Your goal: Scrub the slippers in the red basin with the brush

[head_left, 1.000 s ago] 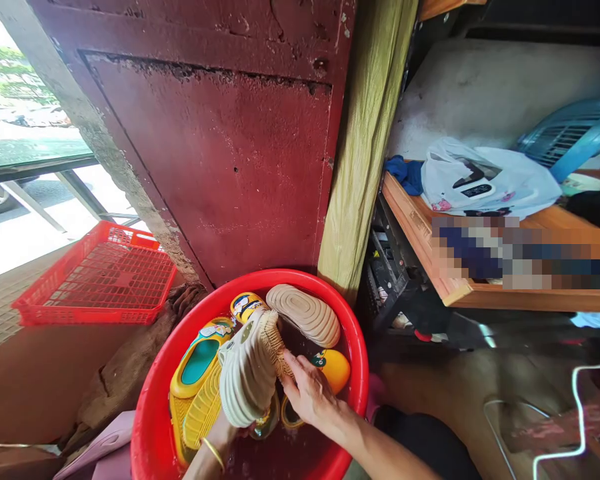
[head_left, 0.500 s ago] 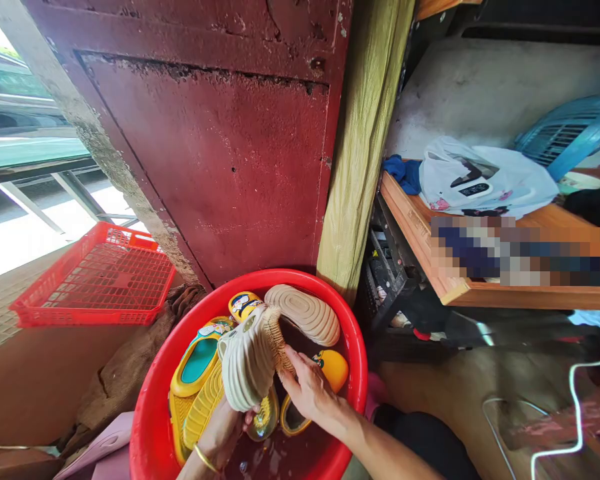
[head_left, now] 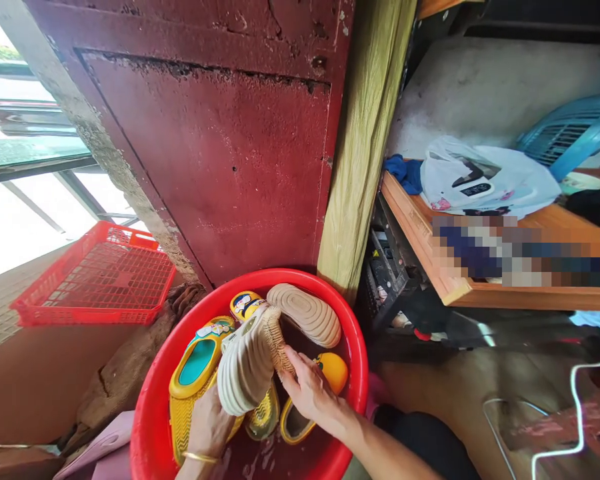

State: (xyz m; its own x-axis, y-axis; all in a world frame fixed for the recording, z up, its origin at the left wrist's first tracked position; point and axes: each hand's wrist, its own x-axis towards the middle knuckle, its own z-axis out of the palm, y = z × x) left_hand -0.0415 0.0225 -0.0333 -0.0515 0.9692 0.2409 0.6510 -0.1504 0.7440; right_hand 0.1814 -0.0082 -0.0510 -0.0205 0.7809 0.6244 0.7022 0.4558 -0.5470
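A cream ridged slipper (head_left: 245,373) is held tilted over a red basin (head_left: 147,400) of dark water. My left hand (head_left: 213,413) grips its lower end from the left, fingers mostly hidden behind it. My right hand (head_left: 307,387) is closed on a bristled brush (head_left: 276,339), whose bristles touch the slipper's right side. Another cream slipper (head_left: 307,313) lies sole up at the basin's back. Around them are a yellow slipper with a teal inside (head_left: 197,362), a yellow sole (head_left: 180,423), a yellow slipper toe (head_left: 333,372) and other yellow slippers.
A red plastic crate (head_left: 100,277) sits at the left, beside a maroon door (head_left: 205,167). On the right, a wooden table (head_left: 460,293) bears a white plastic bag (head_left: 490,177) and a blue fan (head_left: 575,133). A white cable (head_left: 575,407) hangs at lower right.
My left hand has shifted left and slightly up along the cream slipper, whose lower end has swung a little left. The right hand with the brush has hardly moved.
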